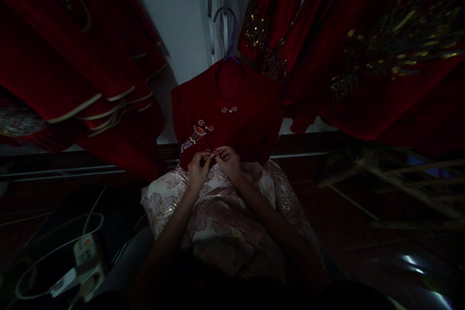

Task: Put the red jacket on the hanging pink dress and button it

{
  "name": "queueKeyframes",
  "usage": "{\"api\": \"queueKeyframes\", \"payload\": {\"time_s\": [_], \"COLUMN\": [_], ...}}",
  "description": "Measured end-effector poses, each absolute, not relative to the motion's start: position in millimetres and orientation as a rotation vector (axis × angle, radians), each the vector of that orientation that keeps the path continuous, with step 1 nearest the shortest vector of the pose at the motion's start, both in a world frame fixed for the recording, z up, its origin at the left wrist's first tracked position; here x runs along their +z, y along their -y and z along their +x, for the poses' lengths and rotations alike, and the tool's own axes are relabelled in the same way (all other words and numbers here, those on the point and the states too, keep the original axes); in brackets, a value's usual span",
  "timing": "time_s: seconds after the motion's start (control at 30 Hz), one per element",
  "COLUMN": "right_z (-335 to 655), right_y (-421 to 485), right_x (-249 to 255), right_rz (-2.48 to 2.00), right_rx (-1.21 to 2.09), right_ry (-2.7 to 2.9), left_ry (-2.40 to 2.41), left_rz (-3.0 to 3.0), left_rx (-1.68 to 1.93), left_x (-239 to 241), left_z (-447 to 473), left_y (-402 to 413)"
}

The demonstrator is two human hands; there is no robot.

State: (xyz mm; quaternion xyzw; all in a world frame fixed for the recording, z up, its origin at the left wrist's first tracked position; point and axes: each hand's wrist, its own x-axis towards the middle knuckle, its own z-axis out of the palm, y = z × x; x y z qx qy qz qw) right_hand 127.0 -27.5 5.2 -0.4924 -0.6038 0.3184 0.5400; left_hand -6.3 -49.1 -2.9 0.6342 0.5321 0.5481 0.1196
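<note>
A dark red garment (232, 121) hangs on a purple hanger (229, 34) straight ahead, over a pale floral skirt (221, 213). Beaded knot buttons (229, 110) sit on its chest and a beaded tassel (196, 135) hangs at the left. My left hand (198, 163) and my right hand (228, 160) meet at the garment's lower edge, fingers pinched together on a small beaded fastening (213, 153). The room is dim, so the fastening's details are hard to make out.
More red embroidered garments hang at the left (72, 58) and right (363, 43). A white power strip (84, 252) with cables lies on the dark floor at the lower left. Pale sticks (399, 179) lie at the right. A white wall (174, 14) is behind.
</note>
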Motion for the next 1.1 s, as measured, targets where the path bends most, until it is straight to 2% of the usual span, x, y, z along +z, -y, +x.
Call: {"api": "queueKeyframes", "payload": {"time_s": [0.37,0.73,1.1], "right_z": [128,133,135], "right_y": [30,33,32], "right_x": [8,12,8], "right_rz": [-1.152,-1.147,-1.105], "right_rx": [0.766,0.802,0.842], "right_ry": [1.423,1.276,1.268], "left_ry": [-1.534,-1.257,-1.184], "left_rz": [1.668,1.189,0.941], "left_rx": [1.624,1.757,1.869], "left_x": [2,45,46], "left_z": [-3,2,14], "left_y": [49,-35,-41]}}
